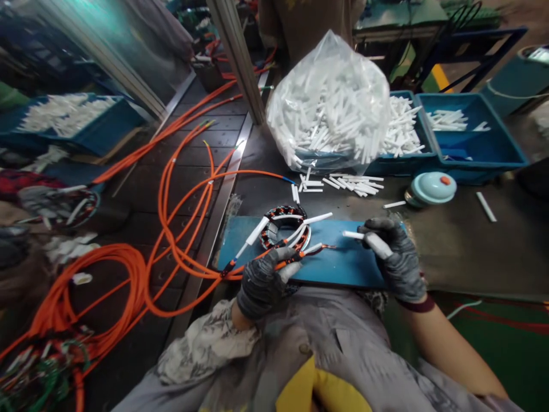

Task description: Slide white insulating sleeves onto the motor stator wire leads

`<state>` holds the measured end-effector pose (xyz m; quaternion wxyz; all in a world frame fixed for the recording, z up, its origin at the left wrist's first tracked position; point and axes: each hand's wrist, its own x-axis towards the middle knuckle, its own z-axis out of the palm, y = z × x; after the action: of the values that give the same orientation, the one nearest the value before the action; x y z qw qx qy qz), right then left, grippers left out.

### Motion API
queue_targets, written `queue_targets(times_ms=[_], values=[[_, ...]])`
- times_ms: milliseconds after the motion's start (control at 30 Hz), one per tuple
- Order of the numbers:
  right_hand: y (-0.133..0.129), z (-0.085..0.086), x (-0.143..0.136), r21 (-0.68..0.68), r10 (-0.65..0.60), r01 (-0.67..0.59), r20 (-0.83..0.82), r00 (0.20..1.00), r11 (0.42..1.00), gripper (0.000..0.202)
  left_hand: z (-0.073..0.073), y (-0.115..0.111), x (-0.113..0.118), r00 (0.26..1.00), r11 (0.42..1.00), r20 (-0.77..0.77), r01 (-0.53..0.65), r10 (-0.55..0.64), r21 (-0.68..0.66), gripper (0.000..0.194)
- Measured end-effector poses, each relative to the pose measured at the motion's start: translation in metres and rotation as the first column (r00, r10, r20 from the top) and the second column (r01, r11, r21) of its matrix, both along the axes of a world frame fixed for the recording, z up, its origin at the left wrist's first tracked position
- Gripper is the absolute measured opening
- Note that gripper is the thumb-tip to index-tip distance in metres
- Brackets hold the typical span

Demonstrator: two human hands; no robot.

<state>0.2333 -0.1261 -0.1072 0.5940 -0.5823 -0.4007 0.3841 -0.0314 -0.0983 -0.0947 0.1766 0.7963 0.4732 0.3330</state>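
My left hand (263, 280), in a grey glove, is closed around an orange cable (283, 263) beside a wound stator ring (278, 220). White sleeves cover some of the ring's leads, and bare wire ends point right from my left hand. A longer white sleeve (257, 231) sits on a lead at the ring's left. My right hand (397, 257), gloved too, pinches a short white sleeve tube (353, 234) with its end toward the wire ends, apart from them. The ring lies on a blue mat (338, 266).
Loose white tubes (355, 184) lie behind the mat. A clear bag of tubes (330, 103) rests by blue bins (476, 149). A round light-blue container (431, 189) stands at right. Orange cable coils (92, 274) spread left, where a co-worker's gloved hand (43, 203) holds another ring.
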Motion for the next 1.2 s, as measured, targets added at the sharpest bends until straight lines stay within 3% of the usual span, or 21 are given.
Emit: queue_targets(times_ms=[133, 333, 500, 600, 667, 733, 833, 900, 967, 1033, 1133, 1200], values=[[-0.010, -0.005, -0.003, -0.054, 0.064, -0.067, -0.062, 0.996, 0.996, 0.029, 0.002, -0.001, 0.001, 1.000, 1.000, 0.018, 0.018, -0.018, 0.022, 0.012], [-0.013, 0.002, -0.014, -0.046, 0.197, -0.197, 0.009, 0.980, 0.979, 0.023, -0.004, -0.003, -0.002, 0.999, 1.000, -0.019, 0.028, -0.028, 0.013, 0.015], [-0.011, 0.003, -0.022, -0.078, 0.515, -0.510, 0.186, 0.837, 0.857, 0.027, -0.011, -0.011, -0.012, 0.981, 0.978, -0.087, 0.184, -0.176, 0.101, 0.019], [-0.009, 0.005, -0.029, -0.079, 0.559, -0.561, 0.271, 0.783, 0.824, 0.027, -0.012, -0.017, -0.018, 0.973, 0.975, -0.107, 0.213, -0.206, 0.064, 0.021], [-0.006, 0.006, -0.031, -0.103, 0.574, -0.584, 0.387, 0.722, 0.805, 0.027, -0.012, -0.018, -0.022, 0.955, 0.965, -0.136, 0.261, -0.263, -0.029, 0.022], [0.001, 0.007, -0.030, -0.127, 0.628, -0.670, 0.507, 0.590, 0.732, 0.035, -0.011, -0.017, -0.026, 0.918, 0.929, -0.172, 0.330, -0.357, -0.166, 0.022], [0.014, 0.006, -0.025, -0.198, 0.789, -0.838, 0.497, 0.361, 0.509, 0.041, -0.010, -0.012, -0.030, 0.875, 0.858, -0.141, 0.404, -0.464, -0.318, 0.023], [0.019, 0.004, -0.021, -0.207, 0.841, -0.869, 0.426, 0.332, 0.449, 0.037, -0.010, -0.009, -0.032, 0.879, 0.842, -0.094, 0.410, -0.467, -0.349, 0.023], [0.016, 0.003, -0.017, -0.157, 0.779, -0.841, 0.493, 0.387, 0.517, 0.032, -0.009, -0.007, -0.033, 0.902, 0.858, -0.071, 0.379, -0.427, -0.346, 0.023], [0.007, 0.004, -0.015, -0.050, 0.556, -0.771, 0.722, 0.411, 0.635, 0.030, -0.007, -0.007, -0.032, 0.917, 0.867, -0.037, 0.361, -0.397, -0.344, 0.023], [-0.010, 0.008, -0.014, 0.137, 0.086, -0.686, 0.956, 0.280, 0.715, 0.022, -0.001, -0.006, -0.033, 0.927, 0.872, 0.049, 0.367, -0.372, -0.324, 0.021], [-0.017, 0.010, -0.018, 0.204, -0.069, -0.671, 0.973, 0.222, 0.713, 0.022, 0.004, -0.005, -0.034, 0.922, 0.855, 0.105, 0.384, -0.372, -0.348, 0.019]])
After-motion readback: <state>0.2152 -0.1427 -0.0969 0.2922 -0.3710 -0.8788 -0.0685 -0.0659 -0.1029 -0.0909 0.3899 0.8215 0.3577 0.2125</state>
